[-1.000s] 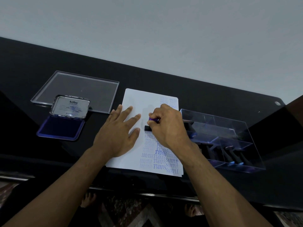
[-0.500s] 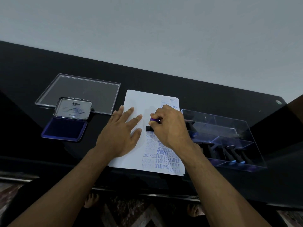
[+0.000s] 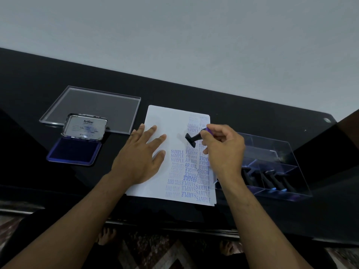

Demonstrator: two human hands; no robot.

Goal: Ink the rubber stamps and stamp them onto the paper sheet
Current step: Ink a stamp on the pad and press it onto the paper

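Observation:
A white paper sheet [image 3: 167,121] lies on the black table, its right half covered with blue stamped words. My left hand [image 3: 138,158] rests flat on the sheet's left side, fingers spread. My right hand [image 3: 223,150] pinches the handle of a black rubber stamp [image 3: 191,139], which is tilted and lifted just off the paper near the middle. An open blue ink pad [image 3: 74,150] with its lid up sits to the left of the sheet.
A clear plastic lid [image 3: 93,107] lies behind the ink pad. A clear stamp box [image 3: 275,167] holding several black stamps stands right of the sheet. The table's front edge runs close below the paper.
My right hand has lifted the stamp off the paper and tipped it sideways. A fresh SAMPLE print shows where it stood. My left hand stays on the sheet.

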